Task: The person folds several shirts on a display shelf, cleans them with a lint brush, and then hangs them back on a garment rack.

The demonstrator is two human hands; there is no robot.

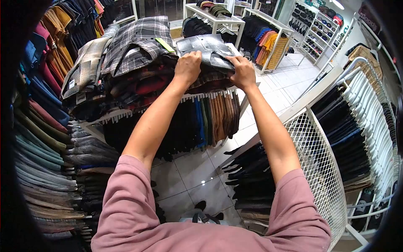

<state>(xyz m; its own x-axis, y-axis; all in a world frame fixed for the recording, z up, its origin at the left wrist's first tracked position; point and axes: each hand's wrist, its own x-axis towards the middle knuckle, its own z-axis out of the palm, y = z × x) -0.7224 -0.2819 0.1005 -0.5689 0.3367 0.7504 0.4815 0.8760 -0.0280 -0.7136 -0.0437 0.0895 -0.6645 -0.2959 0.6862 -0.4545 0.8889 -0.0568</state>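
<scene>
A folded grey plaid shirt (205, 45) lies on top of the right-hand stack on the display table. My left hand (189, 66) is closed at its near left edge, fingers curled on the fabric. At its near right corner, my right hand (242, 70) is closed on the cloth, with the thumb side toward the collar. To the left, a black and white plaid shirt (140, 40) tops another stack, with a bright green tag (164, 45) at its right side. A beige plaid shirt (90, 59) lies farther left.
Trousers (218, 117) hang beneath the table's front. Densely packed clothes (46, 168) line the left side. On the right stand a white mesh panel (315, 159) and a rack with white hangers (369, 122). Another clothes rack (268, 42) is behind, near cap shelves (319, 33).
</scene>
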